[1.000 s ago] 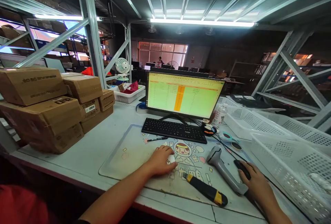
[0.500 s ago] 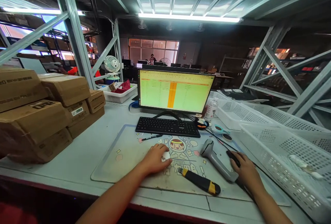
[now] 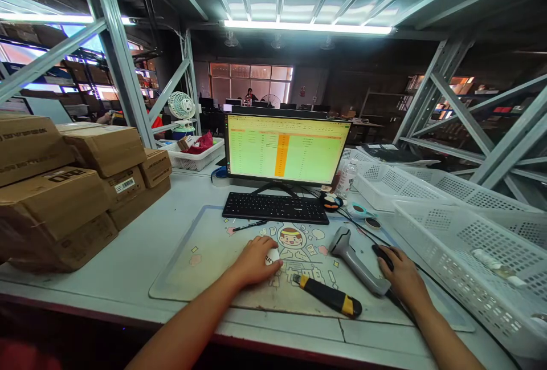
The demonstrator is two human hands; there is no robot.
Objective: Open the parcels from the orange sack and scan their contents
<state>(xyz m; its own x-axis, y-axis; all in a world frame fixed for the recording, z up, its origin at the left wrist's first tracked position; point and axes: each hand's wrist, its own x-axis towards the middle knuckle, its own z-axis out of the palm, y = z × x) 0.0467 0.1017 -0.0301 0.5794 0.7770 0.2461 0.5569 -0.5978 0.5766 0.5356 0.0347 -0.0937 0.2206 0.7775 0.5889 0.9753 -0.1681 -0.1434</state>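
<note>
On the printed desk mat (image 3: 200, 261), your left hand (image 3: 255, 261) cups a small white object (image 3: 272, 256), your right hand (image 3: 399, 279) curves over a black computer mouse (image 3: 382, 256), and a yellow-and-black utility knife (image 3: 329, 296) slants down-right between them.

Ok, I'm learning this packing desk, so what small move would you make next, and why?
Probably move the right hand to the barcode scanner. It lies close beside that hand, which is on a black mouse, while the left hand cups a small white item with dark print.
</note>
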